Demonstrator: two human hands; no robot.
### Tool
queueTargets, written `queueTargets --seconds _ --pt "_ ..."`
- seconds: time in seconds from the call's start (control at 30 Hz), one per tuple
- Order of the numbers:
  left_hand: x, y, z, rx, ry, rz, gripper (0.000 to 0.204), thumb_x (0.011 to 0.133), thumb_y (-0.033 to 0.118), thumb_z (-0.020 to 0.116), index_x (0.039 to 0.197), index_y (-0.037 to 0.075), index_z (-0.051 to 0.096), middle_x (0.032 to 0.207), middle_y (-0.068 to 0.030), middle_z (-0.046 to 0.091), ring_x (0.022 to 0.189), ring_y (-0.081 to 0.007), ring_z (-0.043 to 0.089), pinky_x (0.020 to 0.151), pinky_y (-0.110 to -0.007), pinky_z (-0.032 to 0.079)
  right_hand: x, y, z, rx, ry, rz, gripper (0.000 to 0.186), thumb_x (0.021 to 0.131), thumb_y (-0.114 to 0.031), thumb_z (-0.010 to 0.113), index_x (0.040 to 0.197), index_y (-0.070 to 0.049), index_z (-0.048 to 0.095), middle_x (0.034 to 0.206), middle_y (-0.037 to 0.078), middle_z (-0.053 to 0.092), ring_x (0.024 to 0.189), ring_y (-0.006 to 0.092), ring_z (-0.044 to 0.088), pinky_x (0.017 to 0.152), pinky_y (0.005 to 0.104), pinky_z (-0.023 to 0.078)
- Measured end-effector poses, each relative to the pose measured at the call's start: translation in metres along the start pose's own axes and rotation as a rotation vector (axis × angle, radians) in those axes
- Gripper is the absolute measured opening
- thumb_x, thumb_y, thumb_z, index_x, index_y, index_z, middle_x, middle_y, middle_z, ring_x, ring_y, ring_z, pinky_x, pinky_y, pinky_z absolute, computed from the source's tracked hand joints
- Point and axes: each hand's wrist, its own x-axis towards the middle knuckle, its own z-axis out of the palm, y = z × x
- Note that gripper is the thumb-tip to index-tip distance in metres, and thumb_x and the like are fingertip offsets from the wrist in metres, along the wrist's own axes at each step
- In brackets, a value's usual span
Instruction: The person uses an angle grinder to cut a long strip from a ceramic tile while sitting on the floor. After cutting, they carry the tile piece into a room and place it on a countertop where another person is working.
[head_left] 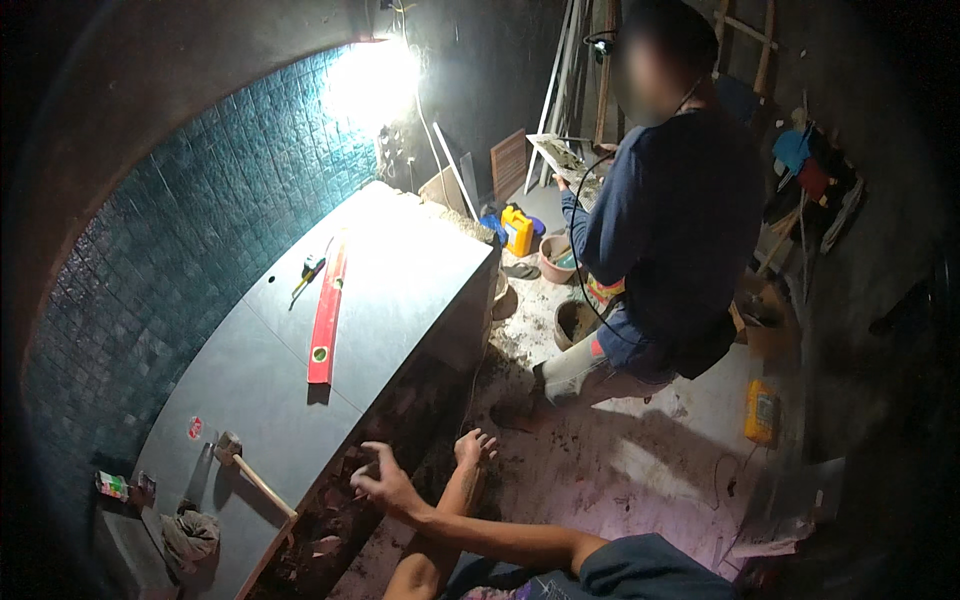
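My forearms cross at the lower middle. My right hand (385, 482) hangs off the front edge of the grey slab counter (380, 330), fingers apart, holding nothing. Farther right, my left hand (475, 447) is raised above the dirty floor, fingers spread and empty. Left of my right hand, a mallet (228, 450) with a wooden handle lies on the slab, its handle end at the front edge. A red spirit level (326, 320) rests lengthwise farther back. Beside it sits a small black and yellow tool (312, 268), perhaps a tape measure.
A co-worker (660, 210) stands at the right, holding a mortar-smeared board (565, 160). Near them are buckets (556, 258), a yellow jug (517, 230) and another yellow container (760, 412). A crumpled grey bag (190, 535) lies at the slab's near end. A teal tiled wall (200, 220) curves behind.
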Motion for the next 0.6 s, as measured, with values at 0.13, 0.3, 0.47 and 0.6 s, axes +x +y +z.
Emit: queueTargets --seconds 0.13,0.3,0.47,0.6 --pt "-0.04 0.002 -0.013 0.314 -0.125 0.188 0.023 0.096 0.022 0.055 0.078 0.008 0.051 0.076 -0.0054 0.055 0.073 -0.019 0.065 0.052 -0.031 0.044 0.003 0.013 -0.009 -0.202 -0.064 0.048 0.07 0.087 -0.019 0.067 0.144 -0.013 0.025 0.097 0.013 0.065 0.083 0.0246 0.067 0.078 0.0381 0.055" --pt "-0.006 -0.025 -0.185 1.032 -0.307 0.304 0.048 0.086 0.04 0.065 0.12 0.008 0.055 0.114 -0.0166 0.06 0.106 -0.0329 0.06 0.088 -0.041 0.047 -0.004 0.061 -0.076 -0.544 0.17 0.014 0.079 0.08 -0.028 0.068 0.145 -0.014 0.024 0.093 0.018 0.066 0.088 0.0419 0.067 0.081 0.0474 0.053" --pt "-0.053 -0.05 -0.307 1.32 0.483 -0.504 0.062 0.085 0.049 0.069 0.118 -0.003 0.064 0.114 -0.0222 0.067 0.108 -0.0316 0.066 0.088 -0.042 0.052 -0.086 0.168 -0.266 -1.014 0.429 0.282 0.085 0.076 -0.035 0.072 0.144 -0.011 0.027 0.101 0.027 0.065 0.098 0.0464 0.064 0.086 0.0499 0.051" --pt "-0.102 -0.057 -0.354 1.062 0.6 -0.656 0.061 0.086 0.048 0.069 0.117 -0.003 0.064 0.111 -0.0212 0.068 0.104 -0.0311 0.066 0.086 -0.041 0.052 -0.175 0.17 -0.349 -0.974 0.443 0.78 0.1 0.074 -0.037 0.073 0.151 -0.008 0.017 0.122 0.029 0.059 0.111 0.0424 0.06 0.094 0.048 0.048"
